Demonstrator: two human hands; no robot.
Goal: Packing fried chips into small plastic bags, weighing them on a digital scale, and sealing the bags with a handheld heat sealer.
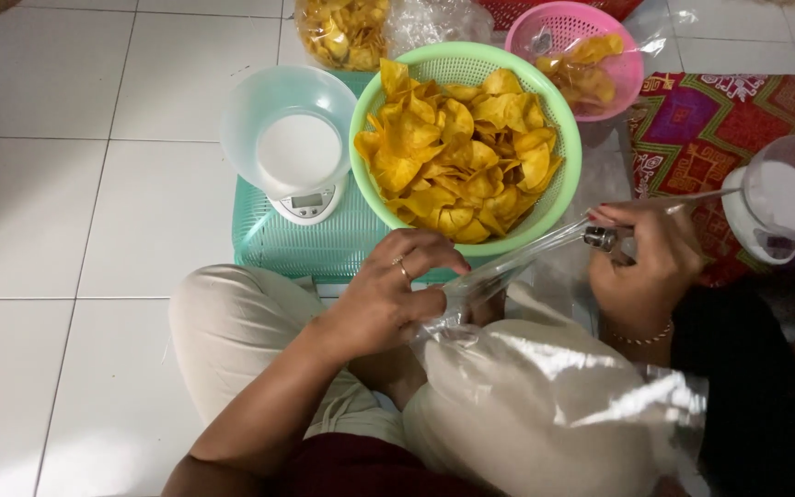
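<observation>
Clear plastic bag (pixel 508 267) | pinched taut by left hand (pixel 388 294), right hand (pixel 641 262) | white tiled floor (pixel 75 184)

White glazed floor tiles (pixel 66 184) are stretching away under everything, their thin grey grout lines running in a grid and soft overhead light glaring off them. A red patterned mat (pixel 710 120) is lying across the tiles, its geometric weave showing.
</observation>
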